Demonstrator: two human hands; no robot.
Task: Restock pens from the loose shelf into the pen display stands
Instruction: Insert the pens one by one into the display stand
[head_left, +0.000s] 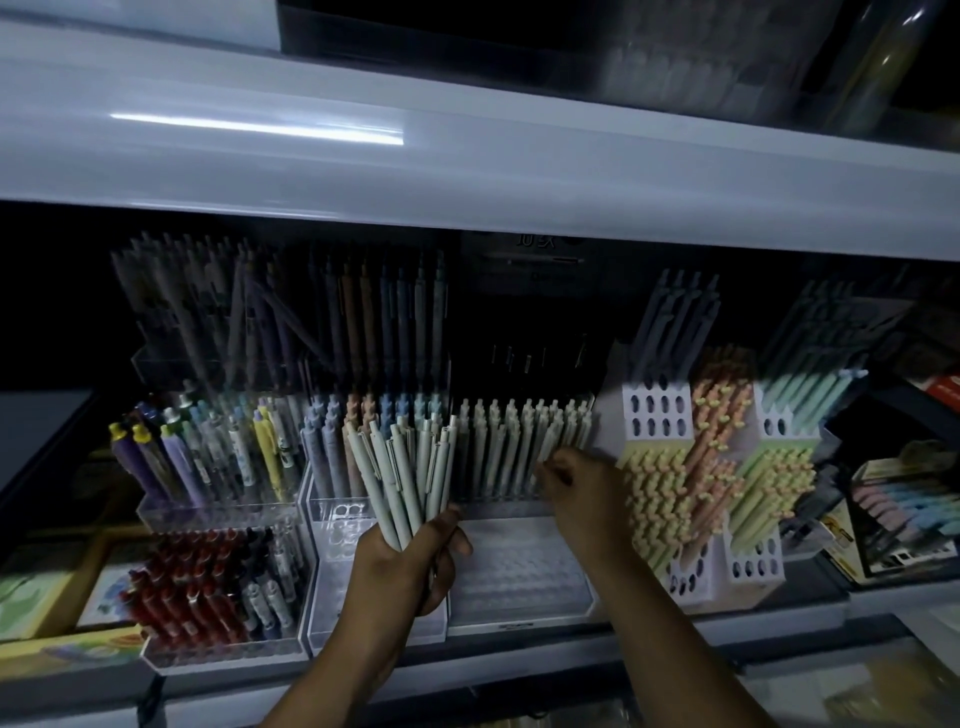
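You are gripping a bundle of pale grey-green pens (405, 467) in your left hand (410, 556), fingers wrapping its lower end, tips fanning upward above the shelf (571, 654) front edge, before the clear display stand (519, 577). Your right hand (576, 493) is reaching the right end of the stand's pen row (519, 441), fingers curling; whether they are pinching a pen I cannot tell. A white stand (654, 415) is sitting just beside, rightward
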